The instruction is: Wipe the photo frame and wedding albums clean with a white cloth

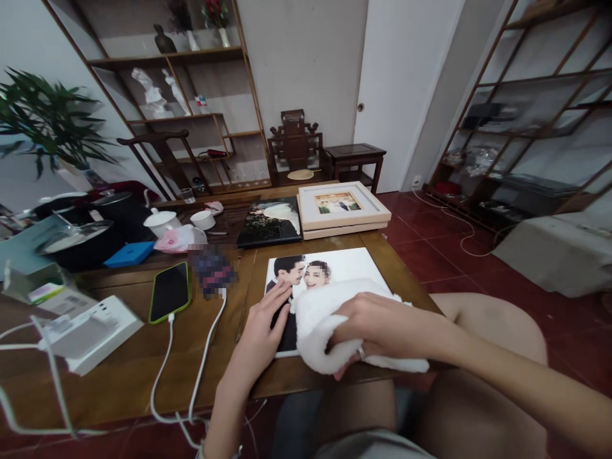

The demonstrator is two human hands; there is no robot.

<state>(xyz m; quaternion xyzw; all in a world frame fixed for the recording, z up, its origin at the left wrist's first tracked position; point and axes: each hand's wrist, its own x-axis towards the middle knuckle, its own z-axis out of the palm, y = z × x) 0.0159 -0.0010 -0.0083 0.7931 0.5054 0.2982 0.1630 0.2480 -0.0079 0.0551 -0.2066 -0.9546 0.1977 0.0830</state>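
Observation:
A photo panel (354, 262) showing a couple lies flat near the front edge of the wooden table. Across its lower right part is a folded white cloth (315, 319), which hides much of the picture and hangs past the panel's near edge. My right hand (368, 325) grips this cloth, fingers curled into its fold, with a ring on one finger. Flat on the left side of the panel rests my left hand (268, 319), its fingers stretched out and holding nothing.
Behind the panel lie a dark photo panel (270, 220) and stacked light wood frames (342, 207). A green-edged phone (170, 292) with a white cable, a white power strip box (95, 335), a blue box (129, 254) and pots (79, 242) occupy the table's left.

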